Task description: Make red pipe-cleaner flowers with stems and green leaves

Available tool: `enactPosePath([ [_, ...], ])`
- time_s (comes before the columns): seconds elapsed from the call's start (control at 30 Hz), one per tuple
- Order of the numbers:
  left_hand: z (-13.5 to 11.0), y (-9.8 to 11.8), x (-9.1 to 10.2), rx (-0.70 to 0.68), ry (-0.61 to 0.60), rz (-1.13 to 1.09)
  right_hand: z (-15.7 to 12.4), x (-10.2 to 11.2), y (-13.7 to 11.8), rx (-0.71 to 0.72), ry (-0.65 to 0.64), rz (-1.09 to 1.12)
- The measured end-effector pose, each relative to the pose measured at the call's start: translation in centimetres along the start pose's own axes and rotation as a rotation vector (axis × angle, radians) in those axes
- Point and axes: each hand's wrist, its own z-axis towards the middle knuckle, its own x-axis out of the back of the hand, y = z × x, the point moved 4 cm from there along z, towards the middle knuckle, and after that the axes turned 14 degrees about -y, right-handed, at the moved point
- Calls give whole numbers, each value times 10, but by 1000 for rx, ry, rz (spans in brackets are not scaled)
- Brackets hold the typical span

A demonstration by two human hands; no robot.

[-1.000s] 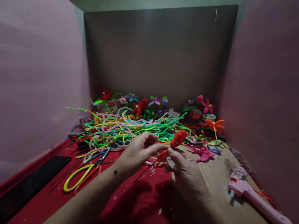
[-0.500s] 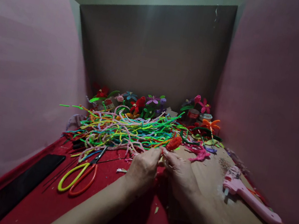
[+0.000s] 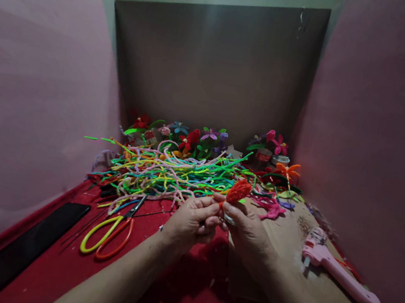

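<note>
My left hand [image 3: 191, 220] and my right hand [image 3: 247, 230] meet at the middle of the red cloth, fingers pinched together on a red-orange pipe-cleaner flower [image 3: 238, 191]. Its fuzzy head sticks up above my fingertips; its lower part is hidden between my fingers. Just beyond lies a big heap of loose coloured pipe cleaners [image 3: 171, 172]. Yellow-and-orange scissors [image 3: 111, 229] lie to the left of my left hand.
A pink glue gun [image 3: 338, 270] rests on a brown cardboard sheet [image 3: 296, 239] at the right. Finished pipe-cleaner flowers [image 3: 208, 139] and small jars [image 3: 271, 157] line the back wall. A black flat object [image 3: 23, 246] lies at the left. Pink panels close in both sides.
Both hands drew closer together and lifted slightly, keeping the red-orange flower pinched between them; its head now stands higher above the fingers.
</note>
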Motion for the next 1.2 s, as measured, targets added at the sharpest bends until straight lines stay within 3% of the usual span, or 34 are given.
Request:
enactPosePath([
  [0.13, 0, -2, 0, 24, 5, 138, 0, 1, -1, 15, 30, -9],
  [0.2, 0, -1, 1, -23, 82, 455, -1, 1, -1, 9, 69, -14],
  [0.3, -3, 2, -2, -112, 260, 1155, -3, 2, 0, 8, 141, -25],
  [0.37, -4, -1, -5, -79, 328, 1550, -4, 2, 1, 3, 180, -28],
  [0.47, -4, -5, -4, 25, 327, 1820, -5, 1, 1, -20, 213, -73],
  [0.57, -3, -2, 1, 4, 317, 1670, -5, -3, 0, -52, 192, -138],
  [0.7, -1, 4, 6, -85, 220, 997, -3, -9, -2, -23, 92, -109],
  [0.8, 0, 2, 2, -18, 93, 478, -3, -10, -5, -10, 47, -67],
  [0.9, -3, -1, -2, 47, 7, 176, -4, -12, -9, -27, 1, -13],
  [1.07, -7, -2, -3, 95, -181, -41, -4, -17, -15, 6, -102, 8],
  [1.2, -6, -1, -2, 94, -160, 81, -4, -10, -12, 27, -10, 4],
])
